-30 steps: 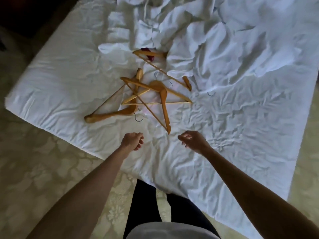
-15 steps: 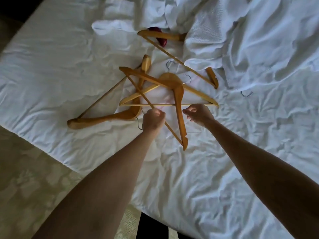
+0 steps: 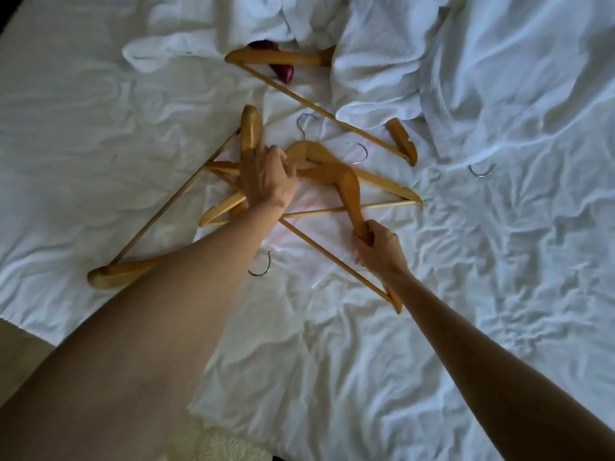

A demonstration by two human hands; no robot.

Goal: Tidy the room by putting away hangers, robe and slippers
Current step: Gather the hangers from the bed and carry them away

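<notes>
Several wooden hangers lie crossed in a pile on the white bed point(image 3: 100, 134). My left hand point(image 3: 268, 178) grips the shoulder of one hanger in the middle of the pile. My right hand point(image 3: 376, 247) grips the lower arm of the top hanger point(image 3: 336, 171), which runs from the pile's centre down to the right. Another hanger point(image 3: 319, 108) lies farther back, its upper arm tucked under the white robe point(image 3: 392, 71). One more hanger point(image 3: 166, 221) stretches to the left, partly hidden by my left forearm. A dark red item point(image 3: 283, 69) peeks out beneath the far hanger.
Crumpled white bedding point(image 3: 532, 78) is heaped at the back right. A loose metal hook point(image 3: 482, 169) shows at the robe's edge, another hook point(image 3: 261, 266) beside my left forearm. Patterned carpet point(image 3: 20, 347) shows at the bed's lower left edge.
The view has come closer to the bed. Both hands went from hovering near the pile to taking hold of hangers; my left hand moved up into the pile's centre.
</notes>
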